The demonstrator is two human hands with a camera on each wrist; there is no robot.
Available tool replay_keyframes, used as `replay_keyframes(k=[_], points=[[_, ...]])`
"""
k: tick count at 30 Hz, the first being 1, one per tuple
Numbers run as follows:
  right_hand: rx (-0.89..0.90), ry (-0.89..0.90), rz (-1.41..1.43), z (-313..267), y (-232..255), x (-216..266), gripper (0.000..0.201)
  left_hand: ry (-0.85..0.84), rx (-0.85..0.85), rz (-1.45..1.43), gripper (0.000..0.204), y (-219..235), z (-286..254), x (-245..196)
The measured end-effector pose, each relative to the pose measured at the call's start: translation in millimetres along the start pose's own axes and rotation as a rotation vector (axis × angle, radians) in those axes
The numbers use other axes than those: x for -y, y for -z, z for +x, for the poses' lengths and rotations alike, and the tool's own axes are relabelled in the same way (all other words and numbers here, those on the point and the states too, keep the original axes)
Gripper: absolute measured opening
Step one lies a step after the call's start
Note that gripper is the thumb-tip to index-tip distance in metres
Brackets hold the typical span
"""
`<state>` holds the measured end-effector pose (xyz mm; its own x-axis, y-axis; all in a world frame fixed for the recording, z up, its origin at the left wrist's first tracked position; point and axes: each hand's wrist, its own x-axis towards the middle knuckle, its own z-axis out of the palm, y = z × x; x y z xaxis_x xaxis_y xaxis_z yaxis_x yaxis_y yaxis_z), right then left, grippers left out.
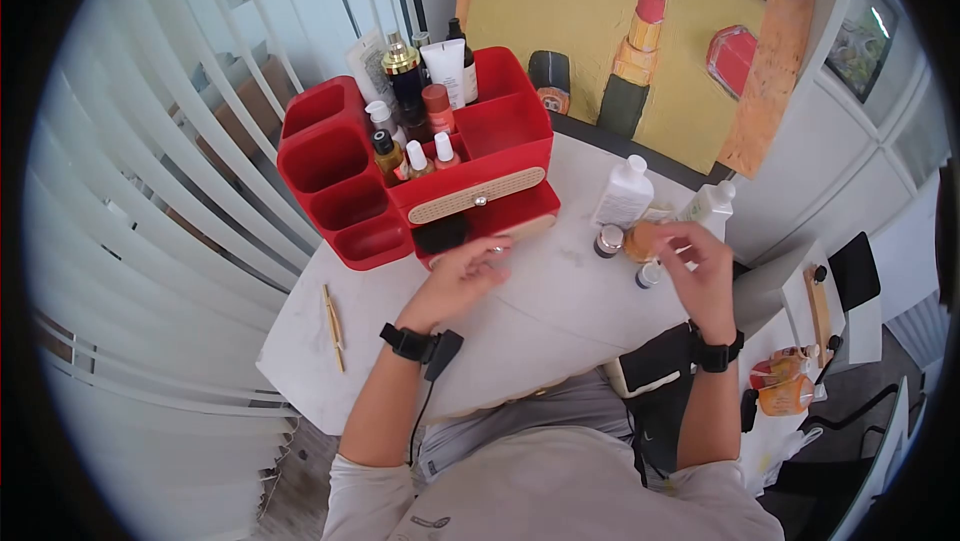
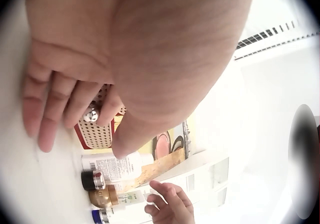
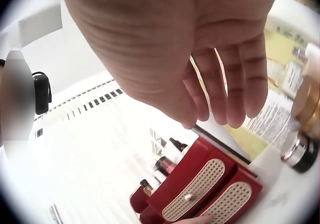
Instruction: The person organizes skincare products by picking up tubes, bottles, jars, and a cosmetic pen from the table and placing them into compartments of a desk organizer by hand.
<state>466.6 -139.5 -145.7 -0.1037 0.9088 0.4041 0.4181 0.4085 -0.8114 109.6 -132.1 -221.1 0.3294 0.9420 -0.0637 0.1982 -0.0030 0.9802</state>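
Observation:
A red organizer [image 1: 400, 203] has its lower drawer [image 1: 520, 218] pulled out, with something black [image 1: 440, 234] inside. My left hand [image 1: 462, 279] is at that drawer's front, fingers loosely extended beside a silver knob [image 2: 91, 115]. In the left wrist view the fingers overlap the woven drawer front [image 2: 96, 135]. Over the right of the table hovers my right hand [image 1: 703, 271], fingers loosely bent and holding nothing. Below and beside it stand an amber jar [image 1: 640, 241], a dark jar with a silver lid [image 1: 608, 241], a small jar [image 1: 649, 275] and a white bottle [image 1: 624, 193].
Cosmetic bottles and tubes fill the organizer's middle, including a gold-topped bottle [image 1: 402, 66]. Another white bottle [image 1: 712, 203] stands at the right edge. Gold tweezer-like sticks [image 1: 333, 329] lie at the left of the table [image 1: 560, 321]. A lipstick painting [image 1: 575, 41] leans behind.

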Motion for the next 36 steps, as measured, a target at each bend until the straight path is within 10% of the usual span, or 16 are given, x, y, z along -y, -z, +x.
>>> replay_keyframes(k=[10, 15, 24, 32, 36], points=[[-0.475, 0.118, -0.581, 27, 59, -62, 0.062, -0.054, -0.175, 0.011, 0.043, 21, 29, 6], [-0.286, -0.007, -0.473, 40, 63, -95, 0.087, -0.029, 0.071, 0.037, 0.043, 28, 24, -3], [-0.207, -0.136, -0.279, 34, 69, -111, 0.074, -0.095, -0.161, -0.227, 0.051, 9, 22, -36], [-0.551, 0.036, -0.194, 18, 68, 9, 0.069, -0.176, -0.119, -0.331, 0.056, -13, -1, -23], [-0.448, 0.141, 0.036, 31, 47, 53, 0.071, -0.181, -0.07, -0.345, 0.062, -39, -29, -17]])
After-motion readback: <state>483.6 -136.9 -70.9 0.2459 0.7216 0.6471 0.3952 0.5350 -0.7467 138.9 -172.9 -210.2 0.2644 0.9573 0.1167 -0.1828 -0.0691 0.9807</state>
